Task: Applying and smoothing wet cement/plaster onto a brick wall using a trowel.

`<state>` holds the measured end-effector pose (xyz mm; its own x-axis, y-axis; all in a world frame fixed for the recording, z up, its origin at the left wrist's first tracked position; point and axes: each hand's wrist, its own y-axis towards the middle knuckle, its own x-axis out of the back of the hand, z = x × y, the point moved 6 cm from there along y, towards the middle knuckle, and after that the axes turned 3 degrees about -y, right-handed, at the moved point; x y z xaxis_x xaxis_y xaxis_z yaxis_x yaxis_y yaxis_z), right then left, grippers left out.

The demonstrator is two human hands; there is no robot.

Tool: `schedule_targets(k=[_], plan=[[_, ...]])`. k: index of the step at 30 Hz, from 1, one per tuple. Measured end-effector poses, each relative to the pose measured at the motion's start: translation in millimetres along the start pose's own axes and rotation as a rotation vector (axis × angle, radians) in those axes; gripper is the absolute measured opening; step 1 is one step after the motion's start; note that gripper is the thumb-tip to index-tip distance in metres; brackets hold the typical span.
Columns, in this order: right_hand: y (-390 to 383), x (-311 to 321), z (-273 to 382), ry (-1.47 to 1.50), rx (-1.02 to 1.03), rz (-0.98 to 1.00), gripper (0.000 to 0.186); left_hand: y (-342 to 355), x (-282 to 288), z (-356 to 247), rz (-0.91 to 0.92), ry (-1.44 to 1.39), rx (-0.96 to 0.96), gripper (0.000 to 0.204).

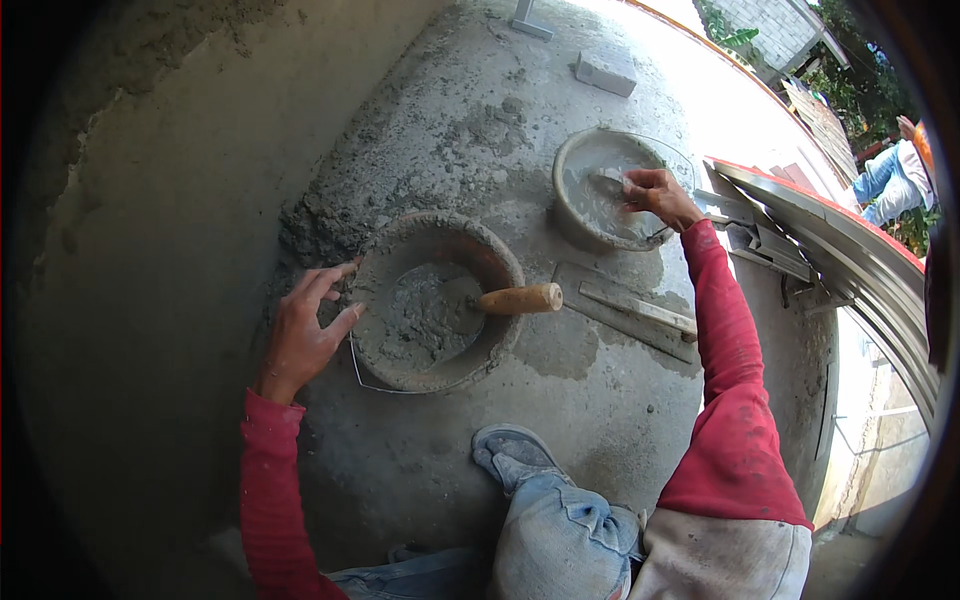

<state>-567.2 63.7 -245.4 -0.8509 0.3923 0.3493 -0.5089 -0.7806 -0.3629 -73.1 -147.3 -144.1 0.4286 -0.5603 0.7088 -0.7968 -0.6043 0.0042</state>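
My left hand (310, 325) has its fingers spread, fingertips touching the left rim of a mortar bucket (495, 350). The bucket contains grey wet mortar (420, 315), and a wooden tool handle (520, 299) sticks out over its right rim; the tool's head is hidden. My right hand (655, 195) is closed on a small pale grey object (610, 182), too unclear to name, inside a second bucket (565, 205) of cloudy water. A long flat metal float (625, 320) lies on the concrete just below that bucket.
Grey plastered wall (170, 250) on the left. A concrete block (605, 70) and small metal piece (532, 22) stand farther back. Stacked metal lengths (830, 230) line the right edge. Another person (890, 180) is at far right. My shoe (510, 450) is below the buckets.
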Motion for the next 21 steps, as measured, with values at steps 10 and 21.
schedule_targets(k=[10,21], plan=[[-25.3,12.7,47.2,0.085,-0.02,0.042,0.032,-1.7,2.5,-2.1,-0.002,-0.002,-0.004,0.047],[8.7,12.1,-0.4,0.146,0.028,-0.23,0.032,0.1,-4.0,-7.0,0.027,-0.029,0.064,0.046]])
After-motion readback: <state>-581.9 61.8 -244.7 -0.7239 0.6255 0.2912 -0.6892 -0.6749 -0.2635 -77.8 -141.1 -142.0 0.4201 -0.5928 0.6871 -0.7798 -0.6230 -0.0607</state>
